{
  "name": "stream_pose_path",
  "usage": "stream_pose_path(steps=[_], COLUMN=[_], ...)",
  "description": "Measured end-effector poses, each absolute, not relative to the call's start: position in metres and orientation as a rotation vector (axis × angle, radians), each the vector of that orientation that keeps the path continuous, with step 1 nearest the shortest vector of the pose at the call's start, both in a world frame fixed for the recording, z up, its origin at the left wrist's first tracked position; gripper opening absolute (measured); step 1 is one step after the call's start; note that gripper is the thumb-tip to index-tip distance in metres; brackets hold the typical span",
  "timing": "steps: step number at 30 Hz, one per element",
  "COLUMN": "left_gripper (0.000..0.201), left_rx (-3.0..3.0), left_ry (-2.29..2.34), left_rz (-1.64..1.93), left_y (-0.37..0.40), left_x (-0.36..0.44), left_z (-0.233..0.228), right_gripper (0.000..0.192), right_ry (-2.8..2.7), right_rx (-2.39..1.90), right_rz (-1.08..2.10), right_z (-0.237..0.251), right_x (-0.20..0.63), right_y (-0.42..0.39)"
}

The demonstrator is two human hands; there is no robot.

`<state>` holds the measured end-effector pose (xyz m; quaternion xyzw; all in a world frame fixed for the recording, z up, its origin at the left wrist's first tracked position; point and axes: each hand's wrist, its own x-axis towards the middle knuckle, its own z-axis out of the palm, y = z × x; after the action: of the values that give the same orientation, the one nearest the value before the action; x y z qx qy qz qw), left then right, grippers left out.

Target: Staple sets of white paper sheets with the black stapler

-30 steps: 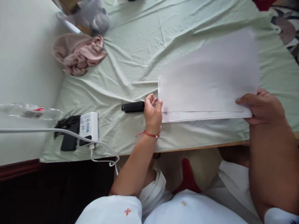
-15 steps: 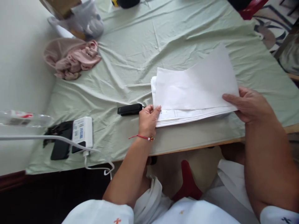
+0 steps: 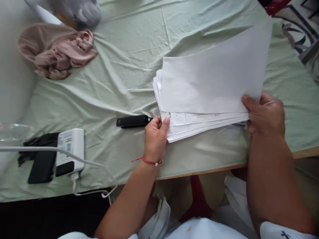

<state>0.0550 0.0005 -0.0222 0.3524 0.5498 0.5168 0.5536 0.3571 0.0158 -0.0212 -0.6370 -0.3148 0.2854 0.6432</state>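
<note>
A stack of paper sheets (image 3: 204, 84) is held between my two hands above the cloth-covered table. Its top sheet is blank and curves upward at the far right corner, while the sheets beneath fan out at the left and front edges and show some print. My left hand (image 3: 157, 134), with a red string bracelet on the wrist, pinches the near left corner. At the right edge my right hand (image 3: 265, 114) is closed on the stack, thumb on top and fingers underneath, partly hidden. A black stapler-like object (image 3: 133, 121) lies just left of my left hand.
A pale green cloth (image 3: 129, 69) covers the table. To the left are a pink cloth (image 3: 62, 49), a white power bank-like box (image 3: 71, 149) with a cable, a black phone (image 3: 42, 166) and a clear plastic bottle (image 3: 16, 132). A grey plastic bag (image 3: 87, 13) stands behind.
The sheets have fanned further apart along the left and front edges. The top sheet's far right corner has risen. Both hands keep hold, and the camera view has shifted.
</note>
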Motion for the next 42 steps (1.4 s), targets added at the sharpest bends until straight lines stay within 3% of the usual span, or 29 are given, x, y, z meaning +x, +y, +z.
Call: stream_pose_path(steps=[4, 13, 20, 26, 34, 39, 42], left_gripper=[0.048, 0.049, 0.031, 0.051, 0.041, 0.037, 0.032], left_rx=[0.796, 0.733, 0.543, 0.674, 0.967, 0.975, 1.017], left_ry=[1.225, 1.235, 1.134, 1.144, 0.992, 1.004, 1.005], left_rz=[1.137, 1.129, 1.189, 1.13, 1.25, 1.328, 1.429], left_y=[-0.001, 0.006, 0.009, 0.01, 0.01, 0.015, 0.014], left_x=[0.047, 0.047, 0.054, 0.051, 0.038, 0.029, 0.021], left_z=[-0.017, -0.018, -0.001, -0.004, -0.002, -0.007, -0.005], right_gripper=[0.031, 0.052, 0.054, 0.047, 0.049, 0.041, 0.046], right_ry=[-0.651, -0.637, -0.721, -0.832, -0.808, -0.806, -0.827], right_rx=[-1.431, -1.569, -1.567, -1.545, -1.572, -1.435, -1.323], right_rz=[0.678, 1.131, 1.207, 1.224, 1.187, 1.012, 0.9], right_z=[-0.018, -0.001, 0.007, 0.012, 0.006, 0.009, 0.011], right_x=[0.361, 0.383, 0.394, 0.399, 0.396, 0.374, 0.372], right_y=[0.012, -0.009, -0.021, -0.026, -0.027, -0.022, -0.022])
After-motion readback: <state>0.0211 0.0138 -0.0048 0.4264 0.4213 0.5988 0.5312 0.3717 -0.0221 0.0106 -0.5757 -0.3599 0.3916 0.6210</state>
